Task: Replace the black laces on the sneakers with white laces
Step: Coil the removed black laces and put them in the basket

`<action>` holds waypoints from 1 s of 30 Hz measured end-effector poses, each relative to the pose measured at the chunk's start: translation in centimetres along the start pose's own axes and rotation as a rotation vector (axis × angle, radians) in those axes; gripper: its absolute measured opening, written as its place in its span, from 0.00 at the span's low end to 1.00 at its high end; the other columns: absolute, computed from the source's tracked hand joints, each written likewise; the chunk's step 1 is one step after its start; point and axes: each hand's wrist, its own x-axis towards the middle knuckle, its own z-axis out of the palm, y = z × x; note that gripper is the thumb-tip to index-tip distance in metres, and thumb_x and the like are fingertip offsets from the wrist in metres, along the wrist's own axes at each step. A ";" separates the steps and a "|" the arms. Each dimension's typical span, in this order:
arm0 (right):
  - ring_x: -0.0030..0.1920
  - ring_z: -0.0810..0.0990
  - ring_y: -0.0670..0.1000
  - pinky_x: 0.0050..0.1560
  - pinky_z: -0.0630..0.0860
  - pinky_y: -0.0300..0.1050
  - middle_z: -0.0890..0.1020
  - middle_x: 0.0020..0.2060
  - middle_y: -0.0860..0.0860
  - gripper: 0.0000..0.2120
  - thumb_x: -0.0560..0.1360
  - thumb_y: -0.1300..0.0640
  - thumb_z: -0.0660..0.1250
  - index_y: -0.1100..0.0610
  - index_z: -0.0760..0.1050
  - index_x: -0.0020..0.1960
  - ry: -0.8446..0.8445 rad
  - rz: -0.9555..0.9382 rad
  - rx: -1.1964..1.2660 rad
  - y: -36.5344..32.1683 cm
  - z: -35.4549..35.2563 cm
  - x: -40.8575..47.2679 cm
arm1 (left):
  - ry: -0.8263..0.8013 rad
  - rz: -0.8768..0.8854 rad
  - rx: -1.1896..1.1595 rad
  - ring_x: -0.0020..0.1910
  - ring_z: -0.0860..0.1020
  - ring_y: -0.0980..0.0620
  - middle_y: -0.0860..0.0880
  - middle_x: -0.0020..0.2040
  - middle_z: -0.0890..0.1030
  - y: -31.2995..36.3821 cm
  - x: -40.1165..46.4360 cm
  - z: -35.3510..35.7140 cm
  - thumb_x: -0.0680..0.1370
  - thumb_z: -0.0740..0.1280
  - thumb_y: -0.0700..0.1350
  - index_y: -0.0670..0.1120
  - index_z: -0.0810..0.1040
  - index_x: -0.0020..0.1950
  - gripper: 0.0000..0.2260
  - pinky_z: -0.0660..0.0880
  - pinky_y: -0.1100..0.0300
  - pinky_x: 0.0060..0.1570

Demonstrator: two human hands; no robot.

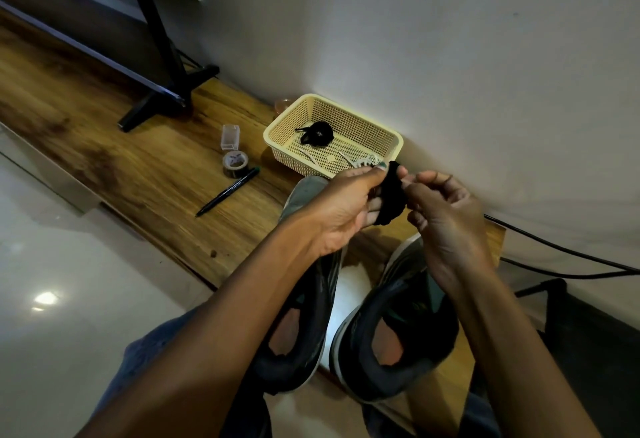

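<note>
Hands [391, 202] gripping bunched black lace [391, 195], sneakers [391, 333] half-hidden

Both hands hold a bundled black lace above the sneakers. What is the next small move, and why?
Probably drop the black lace into the cream basket just ahead. The left hand and right hand pinch it wound into a bundle, another black bundle already lies there, and white laces wait inside.
</note>
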 end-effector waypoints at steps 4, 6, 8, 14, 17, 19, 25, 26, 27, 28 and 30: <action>0.37 0.78 0.46 0.38 0.75 0.40 0.80 0.40 0.48 0.08 0.75 0.64 0.65 0.51 0.72 0.45 0.037 -0.456 -0.489 0.6 0.1 -0.4 | 0.070 0.012 0.047 0.33 0.73 0.56 0.45 0.37 0.77 -0.4 0.5 0.3 0.83 0.56 0.43 0.46 0.77 0.45 0.12 0.74 0.64 0.33; 0.40 0.79 0.50 0.40 0.76 0.49 0.81 0.43 0.48 0.08 0.75 0.65 0.64 0.53 0.73 0.47 0.062 -0.660 -0.714 1.2 0.1 -0.4 | 0.093 0.020 0.056 0.34 0.72 0.56 0.44 0.39 0.75 -0.5 0.6 0.2 0.83 0.56 0.44 0.47 0.77 0.44 0.12 0.73 0.65 0.33; 0.41 0.80 0.52 0.40 0.77 0.55 0.81 0.44 0.49 0.07 0.74 0.66 0.64 0.55 0.72 0.49 0.062 -0.720 -0.778 1.7 0.0 -0.2 | 0.107 0.008 0.012 0.34 0.78 0.57 0.50 0.34 0.80 -0.4 0.5 0.1 0.84 0.55 0.43 0.46 0.77 0.44 0.13 0.77 0.65 0.35; 0.43 0.79 0.43 0.42 0.76 0.38 0.81 0.42 0.45 0.08 0.75 0.63 0.68 0.53 0.74 0.51 -0.087 -0.491 -0.637 1.3 -0.1 0.3 | 0.108 -0.030 -0.164 0.37 0.79 0.55 0.44 0.44 0.80 -0.2 0.3 0.2 0.84 0.52 0.41 0.45 0.73 0.44 0.14 0.78 0.62 0.37; 0.42 0.78 0.40 0.39 0.69 0.26 0.81 0.40 0.42 0.09 0.74 0.63 0.69 0.50 0.77 0.51 -0.137 -0.423 -0.641 1.2 -0.4 0.5 | 0.113 -0.042 -0.171 0.42 0.79 0.52 0.42 0.47 0.79 -0.1 0.2 0.2 0.84 0.52 0.41 0.45 0.73 0.46 0.13 0.79 0.63 0.38; 0.43 0.79 0.40 0.39 0.69 0.26 0.81 0.40 0.42 0.09 0.74 0.62 0.70 0.50 0.78 0.51 -0.158 -0.402 -0.645 1.0 -0.6 0.5 | 0.111 -0.049 -0.152 0.43 0.79 0.52 0.42 0.47 0.79 -0.1 0.2 0.3 0.84 0.52 0.41 0.45 0.74 0.47 0.12 0.78 0.61 0.40; 0.43 0.79 0.50 0.40 0.73 0.41 0.81 0.41 0.50 0.05 0.73 0.63 0.68 0.54 0.78 0.47 -0.079 -0.469 -0.746 1.5 -0.9 0.5 | 0.080 0.015 -0.032 0.45 0.80 0.50 0.44 0.48 0.83 -0.1 0.2 0.4 0.84 0.52 0.43 0.45 0.75 0.47 0.13 0.76 0.58 0.48; 0.42 0.78 0.49 0.39 0.72 0.38 0.81 0.40 0.50 0.05 0.74 0.63 0.67 0.55 0.77 0.46 -0.039 -0.462 -0.746 1.6 -1.0 0.6 | 0.089 0.031 -0.038 0.48 0.81 0.48 0.41 0.54 0.82 0.1 0.3 0.3 0.84 0.52 0.43 0.45 0.75 0.47 0.13 0.76 0.57 0.52; 0.41 0.77 0.48 0.37 0.70 0.34 0.80 0.39 0.48 0.05 0.74 0.63 0.66 0.55 0.76 0.46 0.001 -0.447 -0.732 1.5 -1.2 0.9 | 0.107 0.043 -0.049 0.51 0.81 0.47 0.39 0.59 0.80 0.3 0.4 0.1 0.84 0.52 0.43 0.45 0.74 0.47 0.13 0.75 0.55 0.56; 0.40 0.77 0.47 0.36 0.69 0.29 0.78 0.38 0.46 0.05 0.74 0.63 0.66 0.54 0.75 0.46 0.032 -0.428 -0.709 1.3 -1.4 1.1 | 0.121 0.053 -0.059 0.54 0.80 0.46 0.39 0.61 0.79 0.4 0.4 -0.1 0.84 0.53 0.43 0.45 0.74 0.47 0.13 0.74 0.53 0.58; 0.39 0.76 0.43 0.35 0.68 0.25 0.78 0.38 0.43 0.05 0.75 0.63 0.66 0.54 0.75 0.46 0.035 -0.397 -0.666 1.0 -1.7 1.2 | 0.109 0.056 -0.070 0.56 0.80 0.45 0.39 0.62 0.79 0.5 0.4 -0.3 0.84 0.52 0.43 0.45 0.74 0.47 0.12 0.73 0.52 0.60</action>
